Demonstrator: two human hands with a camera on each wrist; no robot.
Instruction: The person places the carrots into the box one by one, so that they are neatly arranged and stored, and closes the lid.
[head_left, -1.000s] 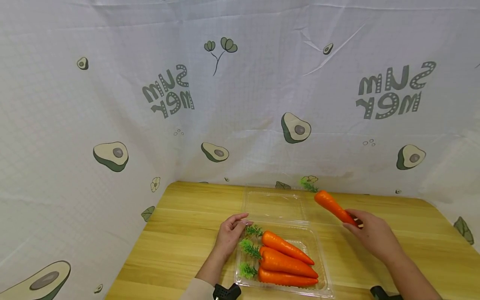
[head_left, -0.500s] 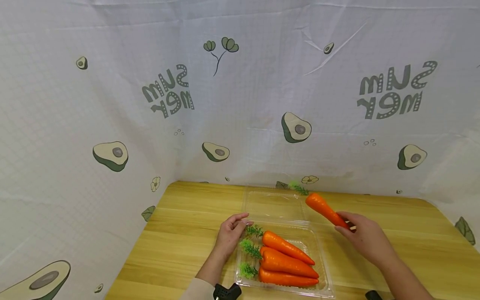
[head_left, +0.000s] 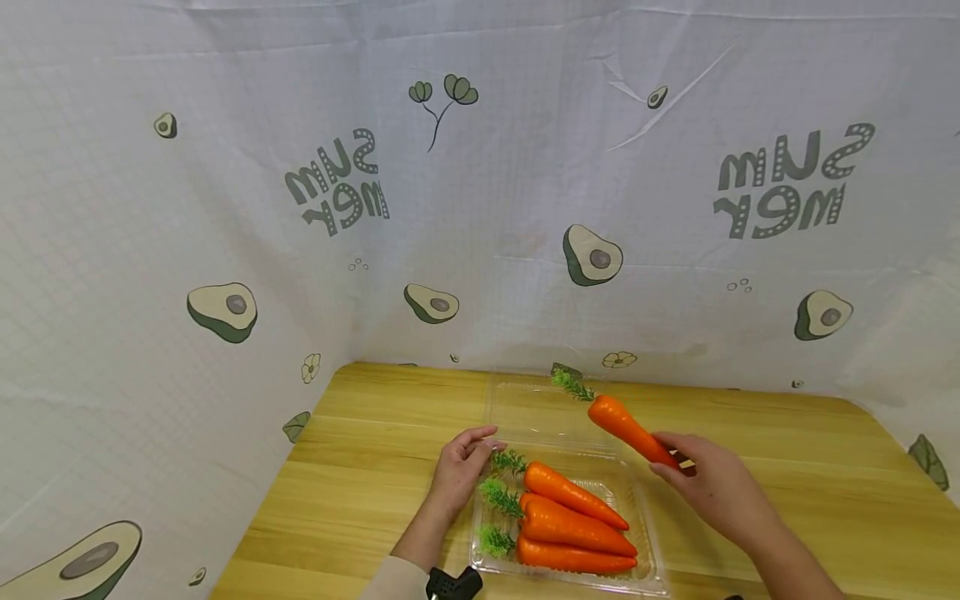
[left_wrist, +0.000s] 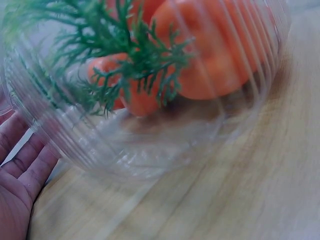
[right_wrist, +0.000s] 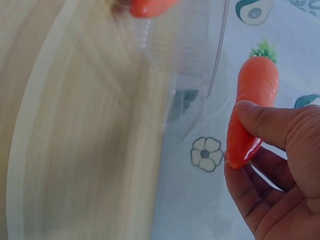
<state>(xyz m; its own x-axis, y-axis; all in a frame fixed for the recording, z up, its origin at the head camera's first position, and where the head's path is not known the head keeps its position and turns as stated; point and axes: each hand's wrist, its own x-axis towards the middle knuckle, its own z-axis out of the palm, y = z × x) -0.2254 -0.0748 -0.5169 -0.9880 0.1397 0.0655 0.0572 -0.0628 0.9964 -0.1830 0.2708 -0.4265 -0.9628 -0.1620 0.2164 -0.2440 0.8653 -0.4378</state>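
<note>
My right hand (head_left: 712, 487) pinches a toy-like orange carrot (head_left: 622, 423) by its narrow end between thumb and fingers. Its green leafy top (head_left: 572, 385) points to the back left, overlapping the raised lid side of the clear plastic box. In the right wrist view the carrot (right_wrist: 252, 100) shows whole above the fingers. My left hand (head_left: 459, 468) rests at the back left corner of the clear plastic box (head_left: 651, 533), fingertips (left_wrist: 42, 162) against its outer wall. Several carrots (head_left: 573, 525) lie inside side by side, leaves to the left, tips to the right.
The box's clear lid (head_left: 547, 408) is folded back behind it, near the cloth wall. A white curtain (head_left: 480, 208) with avocado prints stands along the back and sides of the wooden table (head_left: 360, 450).
My right hand has moved left and slightly toward me, bringing the carrot from the right of the lid to over its right part. The left hand and the box have stayed put.
</note>
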